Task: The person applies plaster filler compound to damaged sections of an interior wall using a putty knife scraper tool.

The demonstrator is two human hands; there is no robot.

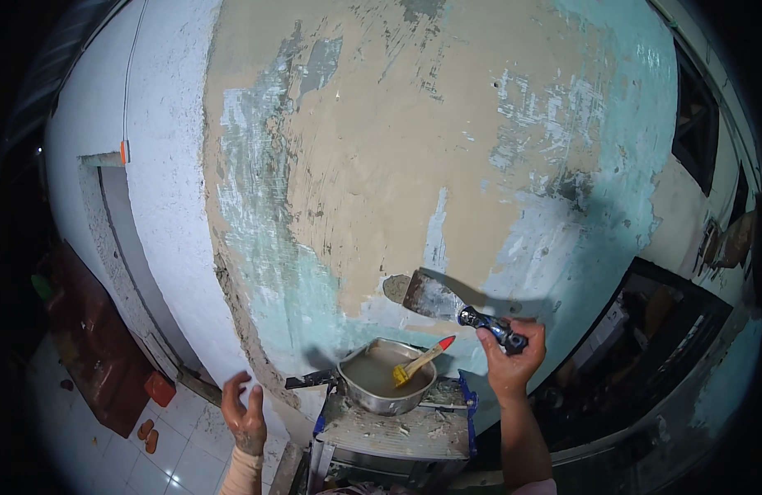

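Observation:
My right hand (511, 356) grips the dark handle of a putty knife (433, 296), its wide stained blade held flat against or just off the peeling wall (389, 140), beside a small grey patch. My left hand (242, 417) is raised at lower left with fingers loosely bent and apart, holding nothing. Between my hands, a steel pan (381, 400) of cloudy liquid rests on a worn metal stepladder top (397, 439). A brush (422, 360) with yellow bristles and a red-tipped handle leans in the pan.
A white wall edge and doorway (108, 206) stand left. A dark red object (92, 330), an orange container (159, 388) and slippers (150, 436) lie near the tiled floor (191, 454). Dark openings (636, 330) and a window (693, 115) are on the right.

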